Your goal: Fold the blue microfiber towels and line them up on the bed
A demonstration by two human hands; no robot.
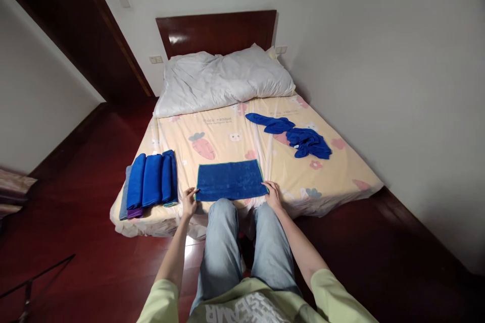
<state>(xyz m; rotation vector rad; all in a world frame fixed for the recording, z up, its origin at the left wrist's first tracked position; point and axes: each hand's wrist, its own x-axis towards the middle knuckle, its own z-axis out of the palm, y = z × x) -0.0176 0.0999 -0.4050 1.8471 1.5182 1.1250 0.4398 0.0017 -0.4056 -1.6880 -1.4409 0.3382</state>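
Green-edged rectangular blue cloth [230,180], flat on printed yellow bedsheet [176,136] between my left hand [189,203] and right hand [273,196], fingers closed on its near corners, folded blue towels [152,179] left of them, crumpled blue cloths [308,142] beyond, rightward.

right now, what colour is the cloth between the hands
The cloth is dark blue, green-edged; shown in the head view.

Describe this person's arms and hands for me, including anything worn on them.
The left hand and right hand are bare, with no gloves. Both forearms are uncovered, and no watch or bracelet shows on either wrist; rings are too small to tell. The upper arms are covered by loose, pale yellow-green fabric short sleeves, plain, with no marking visible on them.
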